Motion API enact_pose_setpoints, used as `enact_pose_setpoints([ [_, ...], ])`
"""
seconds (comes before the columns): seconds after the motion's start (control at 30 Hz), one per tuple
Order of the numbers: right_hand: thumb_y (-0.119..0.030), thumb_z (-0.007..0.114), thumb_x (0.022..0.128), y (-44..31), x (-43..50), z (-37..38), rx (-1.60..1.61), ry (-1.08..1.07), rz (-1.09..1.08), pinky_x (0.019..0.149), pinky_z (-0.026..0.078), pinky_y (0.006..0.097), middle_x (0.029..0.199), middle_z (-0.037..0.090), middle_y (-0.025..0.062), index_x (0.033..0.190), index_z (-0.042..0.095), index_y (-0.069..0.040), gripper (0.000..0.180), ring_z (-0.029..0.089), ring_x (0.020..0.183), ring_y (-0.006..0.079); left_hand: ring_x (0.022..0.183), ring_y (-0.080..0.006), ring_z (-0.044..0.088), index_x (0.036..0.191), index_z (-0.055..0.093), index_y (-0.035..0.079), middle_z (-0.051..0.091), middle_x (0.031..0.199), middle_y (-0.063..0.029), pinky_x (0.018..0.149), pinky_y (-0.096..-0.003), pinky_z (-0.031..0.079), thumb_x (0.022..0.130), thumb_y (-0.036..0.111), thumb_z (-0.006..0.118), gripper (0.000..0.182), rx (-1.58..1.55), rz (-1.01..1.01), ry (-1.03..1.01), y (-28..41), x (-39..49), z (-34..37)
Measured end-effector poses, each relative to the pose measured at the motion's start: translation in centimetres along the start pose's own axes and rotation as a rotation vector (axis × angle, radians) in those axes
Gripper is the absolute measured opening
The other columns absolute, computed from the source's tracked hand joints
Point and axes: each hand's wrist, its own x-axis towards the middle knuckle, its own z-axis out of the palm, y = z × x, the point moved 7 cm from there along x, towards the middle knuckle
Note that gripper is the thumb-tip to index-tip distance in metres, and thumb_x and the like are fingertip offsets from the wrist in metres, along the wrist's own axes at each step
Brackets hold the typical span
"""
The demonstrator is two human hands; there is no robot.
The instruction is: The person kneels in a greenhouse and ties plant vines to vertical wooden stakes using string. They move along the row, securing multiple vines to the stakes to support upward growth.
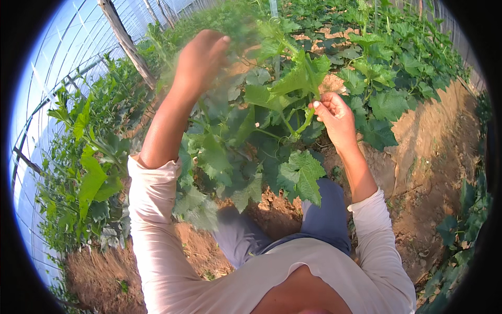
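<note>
My right hand (333, 114) pinches the green stem of a leafy vine (308, 119) between thumb and fingers, right of the middle. Broad lobed leaves (294, 84) stand just above and left of these fingers, and thin curling tendrils show lower on the stem. My left hand (206, 55) is raised at the upper left over the foliage, blurred, with the thumb towards the right; whether it holds anything cannot be told. A clear upright strip (277, 51) hangs behind the vine. A large leaf (304, 174) lies in front of my knees.
Dense vine rows (392, 66) fill the back and right. More tall plants (94, 172) grow at the left, beside a wooden post (127, 43) and the plastic-covered greenhouse frame (43, 74). Dry brown soil (431, 157) lies between rows at the right and under me.
</note>
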Motion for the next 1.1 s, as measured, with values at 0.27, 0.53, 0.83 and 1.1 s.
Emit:
enact_pose_setpoints([
  [0.27,-0.017,0.065,0.106,0.6,-1.0,-2.4,0.120,0.097,0.028,0.070,0.057,0.0251,0.099,0.072,0.0051,0.109,0.064,-0.002,0.016,0.064,0.081,0.0084,0.121,-0.0215,0.069,0.142,0.058,-0.002,0.069,0.133,-0.0143,0.100,-0.0369,0.056,0.105,0.035,0.068,0.053,-0.008,0.319,-0.105,1.4,-0.4,9.4],
  [0.53,-0.023,0.064,0.107,0.6,-0.1,-4.5,0.084,0.200,0.138,0.069,0.060,0.0265,0.100,0.070,0.0048,0.109,0.062,-0.006,0.017,0.063,0.078,0.0071,0.086,-0.0091,0.062,0.111,0.073,0.007,0.069,0.091,0.0020,0.088,-0.0275,0.048,0.101,0.043,0.073,0.037,-0.472,-0.018,-0.154,2.4,0.3,7.6],
  [0.83,-0.022,0.078,0.097,-2.7,4.8,-0.1,-0.013,0.167,0.024,0.061,0.059,0.0270,0.089,0.070,0.0070,0.105,0.066,0.003,0.029,0.067,0.070,0.0110,0.079,-0.0060,0.064,0.104,0.073,0.008,0.074,0.088,0.0018,0.071,-0.0240,0.048,0.108,0.034,0.065,0.027,-0.374,0.281,-0.376,7.7,-2.9,6.5],
  [1.1,-0.020,0.081,0.092,-4.9,4.1,6.4,-0.406,-0.277,-0.150,0.073,0.054,0.0332,0.089,0.073,0.0052,0.115,0.071,-0.004,0.029,0.068,0.080,0.0140,0.090,-0.0089,0.071,0.109,0.075,0.006,0.080,0.099,-0.0018,0.077,-0.0242,0.053,0.105,0.032,0.069,0.027,-0.045,0.171,-0.381,11.5,2.1,5.7],
])
